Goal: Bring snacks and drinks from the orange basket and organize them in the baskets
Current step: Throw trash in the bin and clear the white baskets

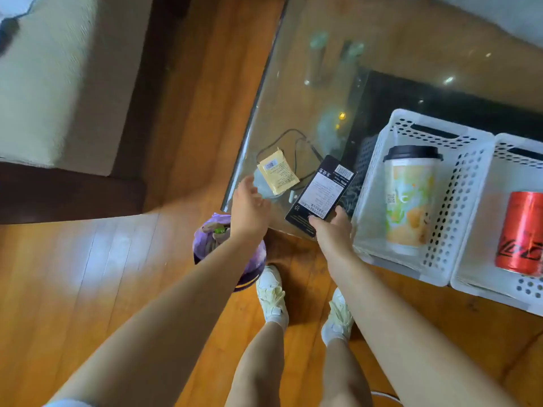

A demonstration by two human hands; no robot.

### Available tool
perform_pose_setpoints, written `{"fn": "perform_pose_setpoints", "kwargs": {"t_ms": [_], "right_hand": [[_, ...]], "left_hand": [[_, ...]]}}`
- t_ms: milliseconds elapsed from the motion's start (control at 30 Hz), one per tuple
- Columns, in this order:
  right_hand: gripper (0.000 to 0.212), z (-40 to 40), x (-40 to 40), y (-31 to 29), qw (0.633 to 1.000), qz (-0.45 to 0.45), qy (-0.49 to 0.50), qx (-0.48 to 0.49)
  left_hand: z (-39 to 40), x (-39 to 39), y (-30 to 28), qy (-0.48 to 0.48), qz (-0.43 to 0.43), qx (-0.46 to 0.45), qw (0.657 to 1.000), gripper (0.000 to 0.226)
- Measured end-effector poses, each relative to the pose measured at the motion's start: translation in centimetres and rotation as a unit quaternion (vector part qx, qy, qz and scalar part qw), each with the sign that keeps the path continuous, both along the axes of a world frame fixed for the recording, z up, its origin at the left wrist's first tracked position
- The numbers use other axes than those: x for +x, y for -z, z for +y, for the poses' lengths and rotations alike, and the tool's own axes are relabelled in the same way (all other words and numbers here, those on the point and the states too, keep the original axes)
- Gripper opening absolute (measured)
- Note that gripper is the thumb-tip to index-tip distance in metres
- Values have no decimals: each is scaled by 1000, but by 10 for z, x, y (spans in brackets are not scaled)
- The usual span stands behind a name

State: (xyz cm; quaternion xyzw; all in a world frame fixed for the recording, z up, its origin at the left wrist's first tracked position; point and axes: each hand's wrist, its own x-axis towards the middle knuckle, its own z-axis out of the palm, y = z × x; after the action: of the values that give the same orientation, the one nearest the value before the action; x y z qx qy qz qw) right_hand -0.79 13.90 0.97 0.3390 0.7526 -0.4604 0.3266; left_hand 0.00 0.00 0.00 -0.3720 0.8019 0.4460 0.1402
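Note:
A small yellow snack packet [277, 175] lies on the glass table [296, 92] near its front corner. My left hand [249, 205] hovers just left of the packet, fingers apart, holding nothing. My right hand [332, 230] grips the near end of a black snack box [321, 192], which rests tilted on the table beside the left white basket [458, 207]. That basket holds a lidded paper drink cup [410, 201] lying down. The right white basket [499, 218] holds a red soda can [521, 233]. No orange basket is in view.
A black cable [296, 142] loops on the glass behind the packet. A purple-lined waste bin [226, 251] stands on the wooden floor below the table corner, under my left forearm. My white shoes [271, 292] are beside it. A pale sofa [44, 83] is at upper left.

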Motion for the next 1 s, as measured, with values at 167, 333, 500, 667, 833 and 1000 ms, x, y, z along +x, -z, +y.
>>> {"fn": "perform_pose_setpoints", "kwargs": {"t_ms": [167, 333, 500, 667, 833, 1000], "right_hand": [[93, -5, -12, 24, 998, -29, -5, 64], [101, -10, -13, 41, 993, -15, -40, 112], [95, -12, -7, 45, 991, 16, -54, 120], [86, -11, -4, 46, 989, 44, -61, 124], [77, -13, -4, 49, 990, 63, -26, 125], [85, -10, -1, 50, 991, 108, 23, 77]], "left_hand": [[-6, -33, 23, 128, 40, -107, 985, 51], [-9, -42, 45, 163, 27, -168, 972, 59], [-12, -45, 52, 203, 8, -214, 956, 59], [-13, -46, 52, 196, 23, -213, 957, 53], [-12, -46, 54, 180, 14, -224, 958, 42], [-10, -35, 52, 87, -2, -152, 984, 24]]}}
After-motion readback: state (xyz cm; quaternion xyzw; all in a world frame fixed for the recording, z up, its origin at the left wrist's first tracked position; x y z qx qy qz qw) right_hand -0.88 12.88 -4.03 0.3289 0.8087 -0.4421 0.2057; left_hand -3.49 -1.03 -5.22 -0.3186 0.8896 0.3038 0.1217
